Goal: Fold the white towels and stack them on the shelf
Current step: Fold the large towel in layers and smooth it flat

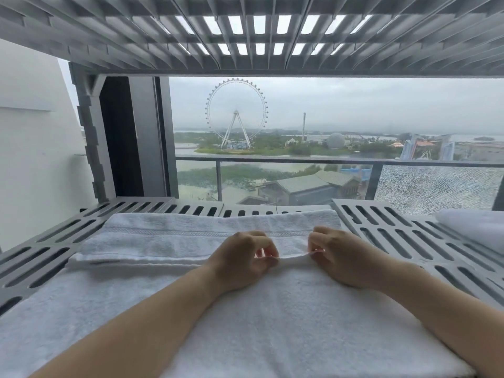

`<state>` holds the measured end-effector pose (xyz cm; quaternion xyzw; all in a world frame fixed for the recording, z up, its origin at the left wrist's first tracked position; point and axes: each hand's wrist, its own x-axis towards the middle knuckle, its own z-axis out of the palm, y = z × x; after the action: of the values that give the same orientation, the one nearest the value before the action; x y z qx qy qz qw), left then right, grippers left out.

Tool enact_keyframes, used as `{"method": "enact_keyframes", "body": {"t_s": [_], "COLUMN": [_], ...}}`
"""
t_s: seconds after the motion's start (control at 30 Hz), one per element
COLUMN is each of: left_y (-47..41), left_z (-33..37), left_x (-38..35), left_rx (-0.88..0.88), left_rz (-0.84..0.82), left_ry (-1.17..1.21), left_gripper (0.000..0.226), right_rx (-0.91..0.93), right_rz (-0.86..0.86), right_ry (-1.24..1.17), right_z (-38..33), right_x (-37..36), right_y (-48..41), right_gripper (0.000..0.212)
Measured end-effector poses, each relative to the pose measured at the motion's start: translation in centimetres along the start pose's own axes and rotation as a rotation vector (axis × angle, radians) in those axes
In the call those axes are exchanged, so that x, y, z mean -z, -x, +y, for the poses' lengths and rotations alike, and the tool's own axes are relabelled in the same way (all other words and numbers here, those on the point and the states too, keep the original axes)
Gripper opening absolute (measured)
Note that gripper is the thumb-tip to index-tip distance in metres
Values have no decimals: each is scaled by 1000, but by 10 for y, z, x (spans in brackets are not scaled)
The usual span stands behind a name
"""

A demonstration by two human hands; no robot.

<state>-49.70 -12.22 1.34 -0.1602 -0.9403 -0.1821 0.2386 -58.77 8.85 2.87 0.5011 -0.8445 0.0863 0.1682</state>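
Observation:
A white towel (272, 317) lies spread across the grey slotted shelf (403, 236) right in front of me. My left hand (242, 257) and my right hand (341, 255) pinch its far edge close together near the middle, each shut on the cloth. Beyond that edge lies a folded white towel (174, 236) with a woven band, flat on the shelf. Both forearms rest on the near towel.
Another folded white towel (474, 227) sits at the shelf's right end. A grey slatted shelf (245, 36) hangs close overhead. A grey upright post (90, 137) stands at the left. Behind is a window with a balcony rail (300, 160).

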Motion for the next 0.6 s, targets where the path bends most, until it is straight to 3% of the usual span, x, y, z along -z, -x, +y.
{"method": "enact_keyframes", "body": {"t_s": [0.2,0.47,0.6], "left_y": [0,0,0], "left_z": [3,2,3], "left_x": [2,0,-1], "left_rx": [-59,-29,-39], "left_rz": [62,-13,-3], "left_ry": [-3,-3,-44], "left_gripper": [8,18,15], "right_rx": [-3,75,48], "right_rz": [-10,55,26], "right_ry": [-81,46,33], "right_z": [7,-3,-13], "right_x": [7,11,2], "right_y": [4,3,2], "right_gripper": [12,11,24]}}
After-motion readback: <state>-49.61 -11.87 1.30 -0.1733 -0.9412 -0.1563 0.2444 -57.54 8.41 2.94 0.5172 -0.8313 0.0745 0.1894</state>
